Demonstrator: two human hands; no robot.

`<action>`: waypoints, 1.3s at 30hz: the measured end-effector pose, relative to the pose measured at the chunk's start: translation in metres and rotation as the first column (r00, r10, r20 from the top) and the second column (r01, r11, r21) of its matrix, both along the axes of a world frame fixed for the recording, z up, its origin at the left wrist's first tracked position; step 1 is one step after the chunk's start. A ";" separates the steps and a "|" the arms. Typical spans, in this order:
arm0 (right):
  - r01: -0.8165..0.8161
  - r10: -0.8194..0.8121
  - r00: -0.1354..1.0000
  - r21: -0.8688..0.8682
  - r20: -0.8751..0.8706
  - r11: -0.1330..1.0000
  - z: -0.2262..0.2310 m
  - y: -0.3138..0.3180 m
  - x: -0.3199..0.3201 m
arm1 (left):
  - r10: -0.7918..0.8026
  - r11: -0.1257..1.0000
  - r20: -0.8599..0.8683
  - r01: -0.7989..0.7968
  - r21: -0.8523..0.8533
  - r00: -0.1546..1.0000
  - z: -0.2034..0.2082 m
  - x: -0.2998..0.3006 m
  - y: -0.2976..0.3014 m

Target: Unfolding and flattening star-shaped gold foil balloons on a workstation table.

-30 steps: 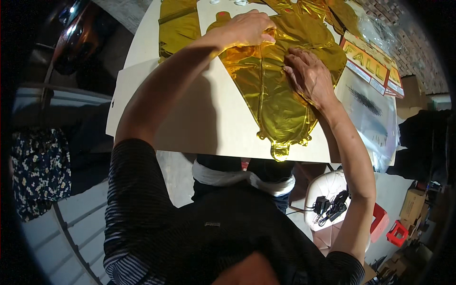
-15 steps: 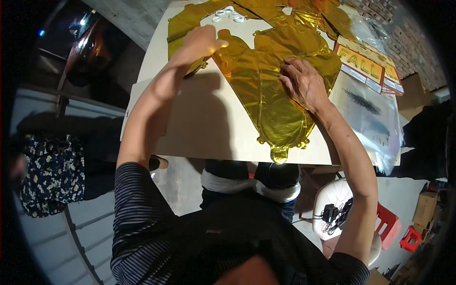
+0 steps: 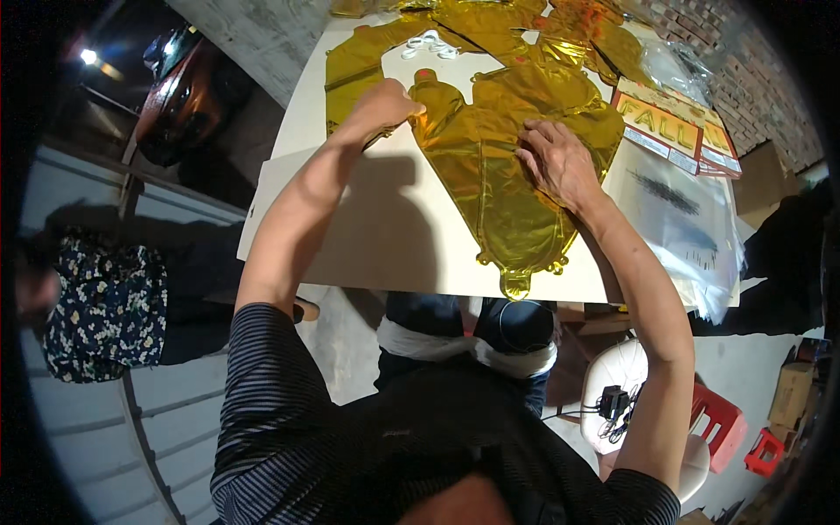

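Observation:
A flat, uninflated gold foil balloon point(image 3: 507, 184) lies on the pale table, with a rounded tab at its near end. My left hand point(image 3: 381, 107) is closed at the balloon's left edge, its fingertips and thumb together on the foil there. My right hand point(image 3: 560, 166) rests on the right part of the same balloon, fingers slightly bent and spread, palm down. Beyond my left wrist lies another gold foil piece point(image 3: 354, 66), and a bundle of white cord or straws point(image 3: 429, 45) sits between the foils.
More gold foil point(image 3: 569, 31) covers the far table point(image 3: 367, 236). Printed packages point(image 3: 669, 122), a stack of clear plastic bags point(image 3: 674, 219) and crumpled clear plastic point(image 3: 674, 70) lie at right. A white chair point(image 3: 604, 394) holds a black adapter. A person in a floral top point(image 3: 109, 306) is at left.
My left hand has come slightly nearer to me along the balloon's left edge, and its thumb and fingers have closed together. The right hand stays in place. The view has shifted a little.

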State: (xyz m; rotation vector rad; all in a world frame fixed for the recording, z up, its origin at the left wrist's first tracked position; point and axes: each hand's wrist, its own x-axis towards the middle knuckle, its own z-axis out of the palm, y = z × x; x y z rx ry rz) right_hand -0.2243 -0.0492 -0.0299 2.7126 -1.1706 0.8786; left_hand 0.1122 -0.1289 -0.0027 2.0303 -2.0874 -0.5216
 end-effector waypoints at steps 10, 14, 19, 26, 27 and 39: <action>-0.016 0.016 1.000 -0.029 0.000 0.999 0.000 0.001 0.000 | 0.203 0.971 -0.524 -0.101 0.217 0.827 0.003 -0.008 0.018; -0.014 0.014 1.000 -0.011 -0.006 1.000 -0.001 0.001 0.000 | 0.197 0.974 -0.486 -0.113 0.197 0.851 0.003 -0.010 0.018; -0.025 0.025 1.000 -0.024 0.009 0.999 -0.003 0.000 -0.001 | 0.196 0.977 -0.729 -0.070 0.200 0.655 0.020 -0.024 0.028; -0.014 0.014 1.000 0.001 -0.022 1.000 -0.002 -0.001 -0.001 | 0.165 0.983 -0.712 -0.051 0.178 0.683 0.046 -0.069 0.031; -0.010 0.010 0.999 0.006 -0.031 1.000 -0.002 -0.001 -0.001 | 0.161 0.979 -0.720 -0.019 0.202 0.676 0.046 -0.076 0.029; 0.015 -0.014 1.000 0.029 -0.027 0.999 -0.001 0.002 0.001 | -0.173 0.958 -0.859 0.284 -0.033 0.482 0.023 -0.103 0.039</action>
